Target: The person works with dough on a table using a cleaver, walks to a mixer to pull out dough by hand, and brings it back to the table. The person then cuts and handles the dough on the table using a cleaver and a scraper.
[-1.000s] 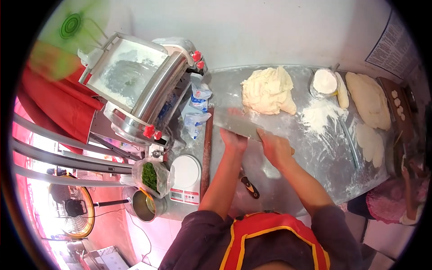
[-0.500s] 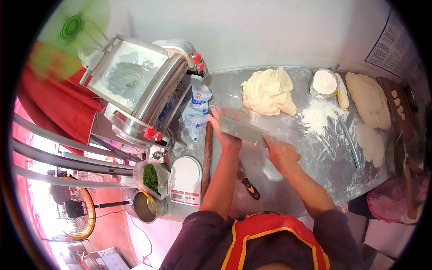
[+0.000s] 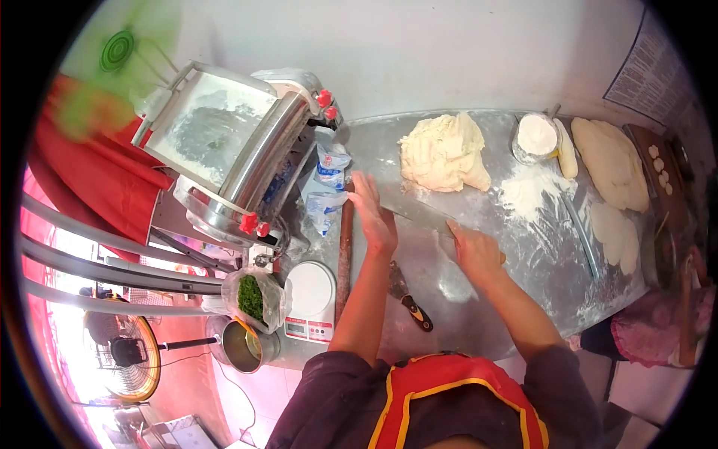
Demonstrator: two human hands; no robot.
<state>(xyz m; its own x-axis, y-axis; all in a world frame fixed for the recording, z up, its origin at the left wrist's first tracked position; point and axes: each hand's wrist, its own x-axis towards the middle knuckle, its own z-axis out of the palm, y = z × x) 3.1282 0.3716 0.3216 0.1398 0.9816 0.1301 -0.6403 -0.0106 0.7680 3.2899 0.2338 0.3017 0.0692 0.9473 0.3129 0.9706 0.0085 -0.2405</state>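
Grey and powder-streaked, the surface [image 3: 557,295] spreads beneath everything, and its fine white powder [image 3: 529,193] probably makes it slick in places. Next in size comes the pale lump of dough [image 3: 445,152], well apart from both hands; its slumped folds suggest something soft and weighty, best scooped from below with spread fingers. Brown and slender, a rod [image 3: 345,258] lies near the left hand, likely stiff and easy to lift by its middle. Between the hands is the broad-bladed knife [image 3: 428,216], tilted above the surface. The right hand [image 3: 479,253] is wrapped around its handle, the sound place to hold it: the blade looks rigid and fairly heavy toward its far end (flour on the grip could make it slip). The left hand [image 3: 372,213] is spread, fingers extended and grasping nothing, close to that far end; whether they touch, I cannot tell. Smallest, a dark-handled tool [image 3: 413,307] lies nearer the body, probably light, best taken by its handle.
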